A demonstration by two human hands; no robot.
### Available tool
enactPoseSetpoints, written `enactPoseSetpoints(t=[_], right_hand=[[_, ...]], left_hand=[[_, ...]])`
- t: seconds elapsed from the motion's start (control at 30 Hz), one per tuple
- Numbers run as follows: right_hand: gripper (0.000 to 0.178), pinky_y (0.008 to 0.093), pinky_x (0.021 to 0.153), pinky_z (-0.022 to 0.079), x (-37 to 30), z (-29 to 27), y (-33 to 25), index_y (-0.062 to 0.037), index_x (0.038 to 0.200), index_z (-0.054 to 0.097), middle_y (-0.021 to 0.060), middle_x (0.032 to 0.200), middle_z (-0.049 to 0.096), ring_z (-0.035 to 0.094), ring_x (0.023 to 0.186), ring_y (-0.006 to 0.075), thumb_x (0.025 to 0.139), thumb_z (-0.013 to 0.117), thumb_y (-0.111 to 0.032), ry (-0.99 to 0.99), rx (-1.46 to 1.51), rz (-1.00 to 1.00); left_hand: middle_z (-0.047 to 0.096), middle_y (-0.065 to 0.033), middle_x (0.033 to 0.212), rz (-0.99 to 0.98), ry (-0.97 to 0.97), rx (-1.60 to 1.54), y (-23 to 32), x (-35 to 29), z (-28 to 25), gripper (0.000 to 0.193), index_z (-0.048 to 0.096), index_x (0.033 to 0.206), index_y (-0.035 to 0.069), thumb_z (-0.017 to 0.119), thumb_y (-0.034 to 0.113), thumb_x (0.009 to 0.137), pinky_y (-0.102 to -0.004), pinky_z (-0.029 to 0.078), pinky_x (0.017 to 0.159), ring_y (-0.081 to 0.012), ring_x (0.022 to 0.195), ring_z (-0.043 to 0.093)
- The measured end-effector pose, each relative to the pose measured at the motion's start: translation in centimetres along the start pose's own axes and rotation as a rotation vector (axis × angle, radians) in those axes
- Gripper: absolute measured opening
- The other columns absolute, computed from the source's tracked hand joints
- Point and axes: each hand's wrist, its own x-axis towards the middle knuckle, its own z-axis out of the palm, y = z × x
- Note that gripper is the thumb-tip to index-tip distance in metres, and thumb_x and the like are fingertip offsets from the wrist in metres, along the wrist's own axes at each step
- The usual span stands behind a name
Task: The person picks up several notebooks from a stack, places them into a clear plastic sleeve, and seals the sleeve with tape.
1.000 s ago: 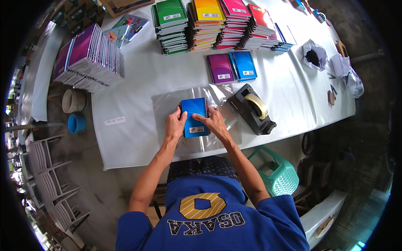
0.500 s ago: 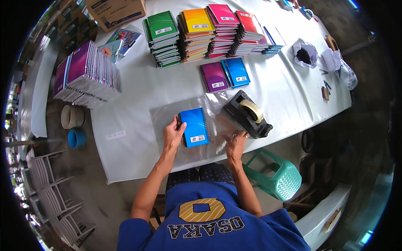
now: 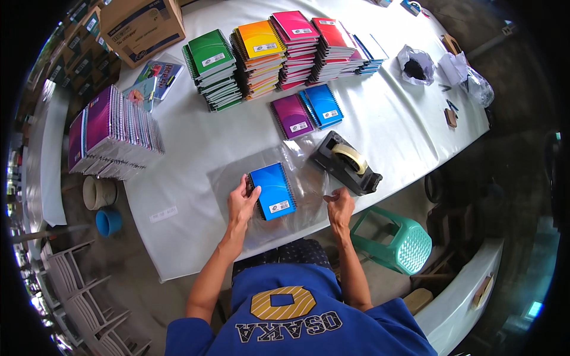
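A blue spiral notebook lies on a clear plastic sheet spread near the table's front edge. My left hand grips the notebook by its left edge, thumb on the cover and fingers beyond the edge. At the sheet's right side, my right hand is closed, its fingers curled together; whatever they may pinch is too small to tell. Just beyond that hand stands a black tape dispenser with a roll of clear tape. A purple notebook and another blue notebook lie farther back.
Stacks of green, yellow, pink and red notebooks line the back. Plastic-wrapped purple notebooks are piled at left, near a cardboard box. A green stool stands beside the table at right.
The view has shifted slightly. My right hand's fingers have curled in more tightly beside the sheet's edge. My left hand still holds the blue notebook.
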Motion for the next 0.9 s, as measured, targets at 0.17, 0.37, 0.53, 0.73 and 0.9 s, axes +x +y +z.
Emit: enactPoseSetpoints(t=[0.17, 0.37, 0.53, 0.73, 0.9], right_hand=[[0.014, 0.0465, 0.064, 0.046, -0.9, 0.8, -2.8, -0.0004, 0.082, 0.058, 0.0180, 0.076, 0.066, 0.064, 0.072, 0.0402, 0.076, 0.070, -0.004, 0.012, -0.265, 0.015], [0.014, 0.0451, 0.075, 0.044, -1.2, 0.3, -5.0, -0.0019, 0.082, 0.059, 0.0196, 0.100, 0.062, 0.060, 0.093, 0.0357, 0.075, 0.070, -0.006, 0.176, -0.356, -0.343], [0.016, 0.0428, 0.076, 0.046, -0.5, 1.0, -6.2, -0.0002, 0.083, 0.059, 0.0183, 0.096, 0.065, 0.062, 0.091, 0.0338, 0.075, 0.071, -0.007, -0.074, -0.134, -0.031], [0.015, 0.0358, 0.069, 0.050, -0.3, 0.2, -7.6, 0.0025, 0.079, 0.057, 0.0162, 0.075, 0.067, 0.067, 0.077, 0.0253, 0.079, 0.070, -0.005, -0.175, 0.333, 0.126], [0.014, 0.0383, 0.073, 0.051, -3.1, 0.4, -8.8, -0.0007, 0.086, 0.056, 0.0165, 0.086, 0.068, 0.067, 0.085, 0.0308, 0.079, 0.068, 0.003, -0.212, 0.273, -0.234]], left_hand=[[0.059, -0.0147, 0.128, -0.002, -0.010, -0.037, 0.2, 0.0, -0.2, 0.072, 0.030, 0.145, -0.008, 0.069, 0.010, 0.088, -0.0258, 0.045, 0.096, -0.0140, 0.110, 0.058], [0.058, -0.0147, 0.128, 0.005, -0.008, -0.034, 0.3, 0.1, -0.4, 0.073, 0.030, 0.145, -0.008, 0.070, 0.008, 0.087, -0.0243, 0.047, 0.094, -0.0127, 0.107, 0.059], [0.059, -0.0137, 0.126, -0.001, -0.014, 0.042, 0.3, 0.2, -0.2, 0.072, 0.029, 0.146, -0.006, 0.069, 0.005, 0.087, -0.0242, 0.047, 0.093, -0.0122, 0.105, 0.059], [0.061, -0.0119, 0.124, 0.023, -0.006, -0.034, 0.6, 0.0, 0.2, 0.070, 0.030, 0.147, -0.004, 0.067, 0.002, 0.088, -0.0237, 0.048, 0.090, -0.0108, 0.101, 0.060], [0.061, -0.0126, 0.124, 0.000, 0.002, -0.002, 1.1, -0.2, 0.3, 0.070, 0.030, 0.146, -0.005, 0.067, 0.003, 0.087, -0.0236, 0.048, 0.091, -0.0108, 0.103, 0.059]])
